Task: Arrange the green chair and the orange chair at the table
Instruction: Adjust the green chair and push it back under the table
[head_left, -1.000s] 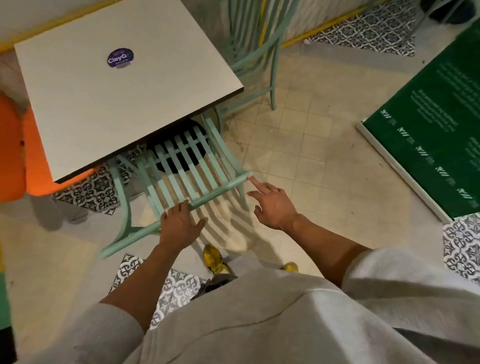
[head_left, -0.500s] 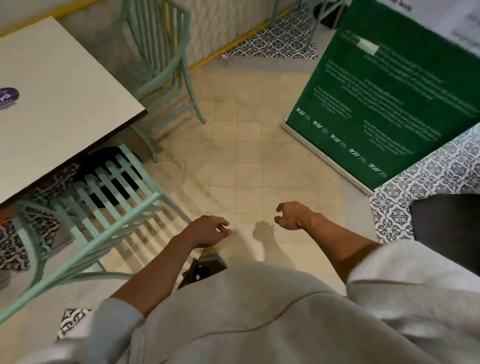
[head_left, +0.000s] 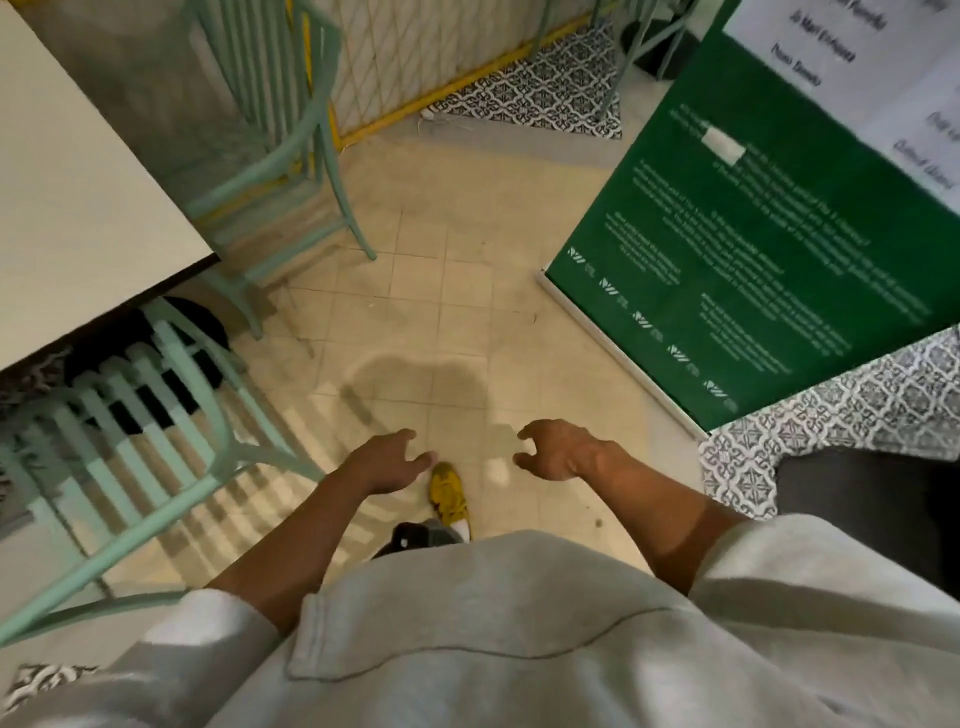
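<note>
The green slatted chair (head_left: 130, 457) stands at the lower left, its seat pushed under the edge of the white table (head_left: 67, 208). My left hand (head_left: 387, 462) hangs free just right of the chair's back rail, fingers apart, touching nothing. My right hand (head_left: 561, 452) hovers over the tiled floor with loosely curled fingers, holding nothing. The orange chair is out of view.
A second green chair (head_left: 280, 145) stands at the table's far corner by the wall. A large green banner (head_left: 769, 249) leans on the right, above patterned tiles (head_left: 831, 415). A dark object (head_left: 872, 499) sits at the right edge. My yellow shoe (head_left: 448, 492) is below my hands.
Both hands have left the green chair's back rail and moved clear of it. My view has swung right, so the table, the green chair and the orange chair have slid left.
</note>
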